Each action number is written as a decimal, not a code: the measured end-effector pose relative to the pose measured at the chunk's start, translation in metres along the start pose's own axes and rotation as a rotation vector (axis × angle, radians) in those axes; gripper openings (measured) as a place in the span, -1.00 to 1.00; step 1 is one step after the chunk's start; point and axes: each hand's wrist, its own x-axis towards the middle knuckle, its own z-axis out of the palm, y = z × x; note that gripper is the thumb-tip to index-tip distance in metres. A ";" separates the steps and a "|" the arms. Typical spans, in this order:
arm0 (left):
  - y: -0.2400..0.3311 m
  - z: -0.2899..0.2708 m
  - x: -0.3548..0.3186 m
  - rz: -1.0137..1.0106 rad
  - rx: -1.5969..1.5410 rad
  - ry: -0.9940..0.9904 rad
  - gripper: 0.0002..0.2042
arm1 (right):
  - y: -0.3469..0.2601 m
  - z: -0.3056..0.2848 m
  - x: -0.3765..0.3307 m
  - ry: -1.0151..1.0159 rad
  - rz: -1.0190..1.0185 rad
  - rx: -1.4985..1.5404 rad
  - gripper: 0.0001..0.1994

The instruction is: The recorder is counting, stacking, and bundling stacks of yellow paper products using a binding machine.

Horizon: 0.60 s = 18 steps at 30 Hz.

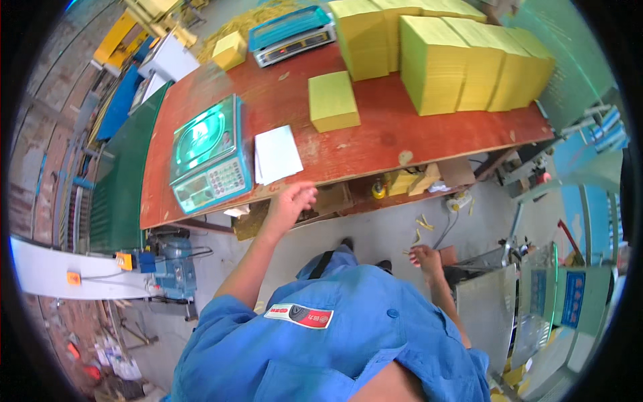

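My left hand [290, 206] hovers by the front edge of a red wooden table, just below some white paper sheets [278, 155]. Its fingers are loosely bent and apart, with nothing seen in them. Low at my right side, away from the table, hangs my right hand [427, 260]; its fingers look loosely parted and no object shows in them. A digital scale [211, 155] with a keypad stands left of the sheets. To their right lies a single yellow paper stack [333, 100].
Tall yellow paper stacks [435, 63] fill the table's back right. A second scale [293, 37] and a small yellow block [229, 51] stand at the back. Below the red table [382, 144] is a cluttered shelf. Metal machinery [492, 301] stands close on my right.
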 end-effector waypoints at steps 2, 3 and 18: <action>0.002 -0.025 0.015 0.131 0.439 0.220 -0.69 | -0.052 0.012 0.015 -0.067 -0.072 -0.029 -0.78; 0.002 -0.035 0.023 0.329 0.638 0.266 -0.66 | -0.075 0.022 0.020 -0.094 -0.124 -0.074 -0.77; -0.025 -0.062 0.106 0.228 0.660 0.409 -0.62 | -0.269 0.263 0.106 -0.441 -0.370 -0.226 -0.66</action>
